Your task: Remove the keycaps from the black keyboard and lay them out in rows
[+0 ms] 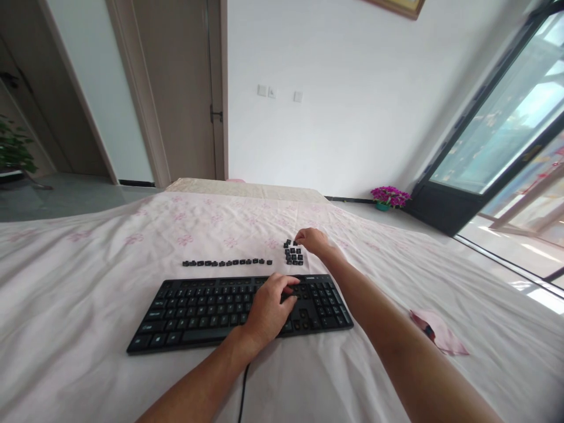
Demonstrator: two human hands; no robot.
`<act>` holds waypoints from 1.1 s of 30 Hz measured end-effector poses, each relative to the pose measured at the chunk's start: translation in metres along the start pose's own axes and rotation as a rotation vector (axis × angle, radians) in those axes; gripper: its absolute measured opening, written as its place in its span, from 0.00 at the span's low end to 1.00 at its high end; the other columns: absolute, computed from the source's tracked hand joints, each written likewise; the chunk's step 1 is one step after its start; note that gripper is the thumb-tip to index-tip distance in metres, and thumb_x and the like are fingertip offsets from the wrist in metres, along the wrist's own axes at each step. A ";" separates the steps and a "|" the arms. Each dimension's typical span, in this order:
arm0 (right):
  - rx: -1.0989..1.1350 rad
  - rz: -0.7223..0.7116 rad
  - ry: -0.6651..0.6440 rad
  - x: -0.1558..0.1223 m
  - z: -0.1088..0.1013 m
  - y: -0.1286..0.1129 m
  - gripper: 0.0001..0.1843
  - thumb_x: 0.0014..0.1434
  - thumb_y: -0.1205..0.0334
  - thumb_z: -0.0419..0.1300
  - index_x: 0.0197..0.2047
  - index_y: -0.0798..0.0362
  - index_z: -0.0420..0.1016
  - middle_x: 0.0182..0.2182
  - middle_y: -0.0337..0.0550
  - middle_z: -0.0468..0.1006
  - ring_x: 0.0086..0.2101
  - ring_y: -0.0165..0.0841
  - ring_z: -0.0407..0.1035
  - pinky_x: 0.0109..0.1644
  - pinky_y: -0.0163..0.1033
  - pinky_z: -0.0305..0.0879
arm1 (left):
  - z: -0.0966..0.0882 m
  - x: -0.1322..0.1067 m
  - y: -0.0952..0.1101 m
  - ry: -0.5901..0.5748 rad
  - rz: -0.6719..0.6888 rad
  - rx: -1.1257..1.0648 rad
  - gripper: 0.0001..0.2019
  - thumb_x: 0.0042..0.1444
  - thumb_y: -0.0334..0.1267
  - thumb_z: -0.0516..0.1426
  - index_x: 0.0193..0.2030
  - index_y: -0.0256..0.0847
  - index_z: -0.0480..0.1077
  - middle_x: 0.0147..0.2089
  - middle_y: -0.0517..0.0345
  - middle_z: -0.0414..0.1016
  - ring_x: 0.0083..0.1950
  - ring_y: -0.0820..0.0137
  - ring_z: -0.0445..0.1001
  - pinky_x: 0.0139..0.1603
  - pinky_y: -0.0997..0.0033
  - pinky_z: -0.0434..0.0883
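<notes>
A black keyboard [207, 336] lies on the bedspread, with bare sockets along its top row and in the block right of the main keys. My left hand [272, 305] rests on it over those bare sockets, thumb and forefinger apart with nothing visible between them. Beyond the keyboard, my right hand [312, 239] pinches a small black keycap [295, 242] at the far edge of a cluster of loose keycaps [294, 257]. To the left of that cluster runs a row of keycaps [222, 264].
A pale flowered bedspread [110, 276] covers the surface. The keyboard's cable [244, 390] trails toward me. At right lies a pink cloth [440, 333] with a dark patch. Farther off are a wall, doors and a pot of magenta flowers [390, 197].
</notes>
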State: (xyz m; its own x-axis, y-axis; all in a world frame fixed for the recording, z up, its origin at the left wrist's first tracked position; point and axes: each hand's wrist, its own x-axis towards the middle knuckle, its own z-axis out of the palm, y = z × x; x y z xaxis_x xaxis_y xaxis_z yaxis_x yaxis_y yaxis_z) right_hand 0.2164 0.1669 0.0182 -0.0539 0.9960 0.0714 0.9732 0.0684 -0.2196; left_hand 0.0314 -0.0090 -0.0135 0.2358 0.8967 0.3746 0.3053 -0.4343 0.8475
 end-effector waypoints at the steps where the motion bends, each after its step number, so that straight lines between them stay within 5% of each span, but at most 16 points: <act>1: -0.002 0.001 -0.009 0.002 0.002 0.001 0.11 0.53 0.59 0.60 0.39 0.47 0.81 0.34 0.41 0.80 0.36 0.32 0.70 0.35 0.32 0.57 | 0.000 0.000 0.000 -0.004 -0.001 0.000 0.17 0.48 0.23 0.57 0.44 0.43 0.73 0.43 0.58 0.72 0.39 0.70 0.73 0.47 0.67 0.70; 22: 0.093 -0.038 -0.028 0.003 0.009 -0.002 0.09 0.55 0.60 0.60 0.37 0.49 0.81 0.32 0.40 0.81 0.35 0.32 0.72 0.34 0.32 0.58 | 0.000 -0.001 -0.002 -0.035 0.056 0.046 0.12 0.50 0.25 0.57 0.39 0.43 0.75 0.42 0.57 0.73 0.43 0.68 0.72 0.47 0.67 0.69; 28: 0.180 -0.094 0.061 -0.024 -0.018 -0.010 0.23 0.67 0.52 0.44 0.41 0.54 0.79 0.36 0.43 0.81 0.34 0.30 0.72 0.38 0.32 0.60 | 0.000 -0.001 -0.002 -0.042 0.062 0.076 0.12 0.50 0.25 0.56 0.39 0.43 0.75 0.41 0.57 0.74 0.42 0.68 0.72 0.48 0.67 0.69; 33: 0.216 -0.184 0.133 -0.084 -0.055 -0.013 0.31 0.66 0.45 0.40 0.32 0.49 0.80 0.33 0.39 0.80 0.34 0.32 0.71 0.41 0.34 0.59 | -0.001 -0.003 -0.001 -0.059 0.069 0.091 0.12 0.51 0.25 0.56 0.39 0.43 0.75 0.42 0.57 0.74 0.41 0.69 0.73 0.48 0.67 0.69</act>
State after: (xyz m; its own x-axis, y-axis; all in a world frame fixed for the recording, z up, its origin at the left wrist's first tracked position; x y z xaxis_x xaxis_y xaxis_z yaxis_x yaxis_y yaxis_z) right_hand 0.2203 0.0787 0.0683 -0.1809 0.9504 0.2531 0.8791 0.2716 -0.3916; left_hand 0.0295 -0.0113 -0.0150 0.3119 0.8589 0.4063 0.3681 -0.5035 0.7817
